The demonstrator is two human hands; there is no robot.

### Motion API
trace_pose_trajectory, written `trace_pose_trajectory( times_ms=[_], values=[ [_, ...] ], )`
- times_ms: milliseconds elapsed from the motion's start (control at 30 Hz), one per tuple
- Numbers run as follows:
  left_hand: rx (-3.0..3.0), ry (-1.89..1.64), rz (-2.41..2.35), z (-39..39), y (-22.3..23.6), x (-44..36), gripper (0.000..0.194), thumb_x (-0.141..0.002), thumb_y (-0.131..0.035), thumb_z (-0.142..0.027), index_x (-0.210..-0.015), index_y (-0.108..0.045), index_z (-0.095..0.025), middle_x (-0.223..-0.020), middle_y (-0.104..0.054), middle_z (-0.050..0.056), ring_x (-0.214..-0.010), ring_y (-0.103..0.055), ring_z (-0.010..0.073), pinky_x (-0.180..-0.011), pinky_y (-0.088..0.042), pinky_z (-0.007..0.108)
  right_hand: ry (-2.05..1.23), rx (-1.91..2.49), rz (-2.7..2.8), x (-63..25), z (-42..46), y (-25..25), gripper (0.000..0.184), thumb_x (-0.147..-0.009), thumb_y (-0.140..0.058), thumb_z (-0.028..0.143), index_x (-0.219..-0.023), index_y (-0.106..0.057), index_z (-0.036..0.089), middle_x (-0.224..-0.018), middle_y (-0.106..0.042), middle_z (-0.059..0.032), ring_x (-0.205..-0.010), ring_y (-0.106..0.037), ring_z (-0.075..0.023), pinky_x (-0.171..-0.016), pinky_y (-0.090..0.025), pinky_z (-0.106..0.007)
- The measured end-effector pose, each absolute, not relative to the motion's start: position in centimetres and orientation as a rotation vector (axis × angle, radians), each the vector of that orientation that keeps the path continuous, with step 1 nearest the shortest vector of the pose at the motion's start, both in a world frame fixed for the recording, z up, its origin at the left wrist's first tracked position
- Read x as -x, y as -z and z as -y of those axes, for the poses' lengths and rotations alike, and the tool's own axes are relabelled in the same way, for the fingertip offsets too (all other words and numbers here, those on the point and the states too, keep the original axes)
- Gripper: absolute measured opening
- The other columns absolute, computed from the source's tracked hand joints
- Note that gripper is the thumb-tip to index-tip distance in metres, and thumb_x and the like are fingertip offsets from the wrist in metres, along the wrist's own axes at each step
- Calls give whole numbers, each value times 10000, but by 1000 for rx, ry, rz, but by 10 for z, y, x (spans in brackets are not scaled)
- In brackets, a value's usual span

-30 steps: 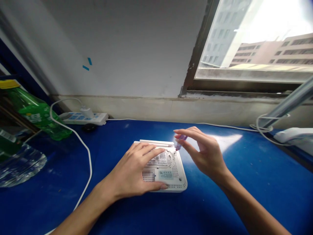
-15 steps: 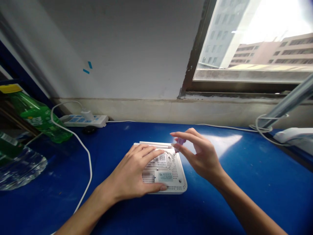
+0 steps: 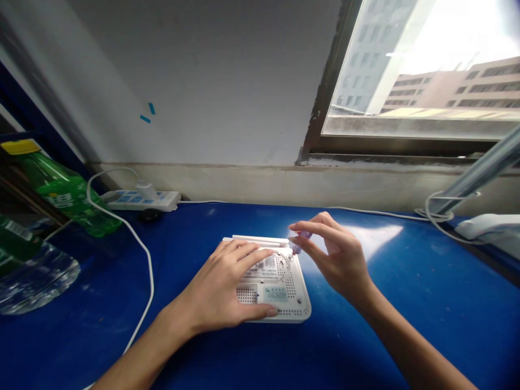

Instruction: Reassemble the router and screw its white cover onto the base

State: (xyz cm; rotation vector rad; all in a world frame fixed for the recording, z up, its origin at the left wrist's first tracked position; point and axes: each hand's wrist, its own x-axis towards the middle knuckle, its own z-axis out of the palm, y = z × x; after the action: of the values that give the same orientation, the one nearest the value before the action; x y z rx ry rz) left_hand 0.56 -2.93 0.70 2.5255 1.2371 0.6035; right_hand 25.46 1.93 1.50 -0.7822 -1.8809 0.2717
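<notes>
1. At my far left, a clear bottle (image 3: 40,281) lies near a green bottle (image 3: 65,195) with a yellow cap, which leans to one side.
2. Next, a power strip (image 3: 166,200) sits by the wall with a white plug (image 3: 146,189) in it; a round black thing (image 3: 149,215) is just in front. A white cable (image 3: 148,271) loops down the blue desk (image 3: 345,352) and passes out of sight at my left forearm.
3. My left hand (image 3: 223,287) rests spread, thumb and fingers apart, on the white device (image 3: 298,281) in front of me, hiding its left part.
4. My right hand (image 3: 341,254) is pinched shut on a small purple tool (image 3: 297,248), its tip by the round recess at the device's far right corner. My fingers cover some of it, so I can't tell whether the tip touches.
5. Farther right, a cord (image 3: 428,211) wraps a slanting metal pole (image 3: 479,168), near a white object (image 3: 491,225) at the edge.
6. Compared with the previous frame, my right fingertips have shifted slightly right, showing more of the tool's lower end; my left hand hasn't moved noticeably.
</notes>
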Motion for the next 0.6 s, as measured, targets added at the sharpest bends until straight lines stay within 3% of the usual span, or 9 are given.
trace_pose_trajectory(
  times_ms=[67, 200, 333, 467, 600],
  values=[
    [-2527, -605, -1238, 30, -7, -6, 808, -768, -805, -625, -1458, -487, -351, -1471, -587, 21, -1348, -513, 318, -1174, -309, 534, -276, 780, 1894, -256, -20, -13, 242, -954, -687, 202, -1173, -755, 281, -876, -682, -29, -804, -618, -197, -740, -504, -376],
    [-2534, -613, -1241, 29, -6, -5, 813, -766, -809, -622, -1458, -486, -342, -1467, -587, 26, -1345, -515, 312, -1164, -327, 522, -390, 670, 1957, -257, -21, -11, 456, -1033, -494, 114, -1422, -596, 329, -1182, -725, -48, -1063, -644, -210, -905, -515, -410],
    [-2543, -625, -1241, 28, -5, -5, 821, -758, -816, -621, -1456, -485, -345, -1460, -592, 25, -1336, -519, 315, -1160, -331, 524, -343, 713, 1897, -253, -19, -11, 388, -989, -604, 117, -1326, -666, 299, -970, -743, -19, -859, -668, -182, -801, -531, -366],
    [-2549, -635, -1241, 29, -4, -5, 818, -759, -814, -623, -1457, -486, -351, -1454, -597, 20, -1335, -520, 319, -1149, -346, 523, -223, 799, 1857, -250, -19, -9, 232, -923, -727, 174, -1138, -756, 254, -830, -630, -10, -749, -607, -168, -692, -503, -336],
    [-2550, -637, -1234, 28, -4, -5, 810, -762, -806, -633, -1449, -500, -333, -1444, -605, 33, -1324, -531, 319, -1147, -349, 523, -315, 717, 1944, -251, -19, -9, 398, -1018, -550, 139, -1370, -642, 301, -1077, -699, -56, -963, -632, -195, -850, -519, -387]
  ],
)
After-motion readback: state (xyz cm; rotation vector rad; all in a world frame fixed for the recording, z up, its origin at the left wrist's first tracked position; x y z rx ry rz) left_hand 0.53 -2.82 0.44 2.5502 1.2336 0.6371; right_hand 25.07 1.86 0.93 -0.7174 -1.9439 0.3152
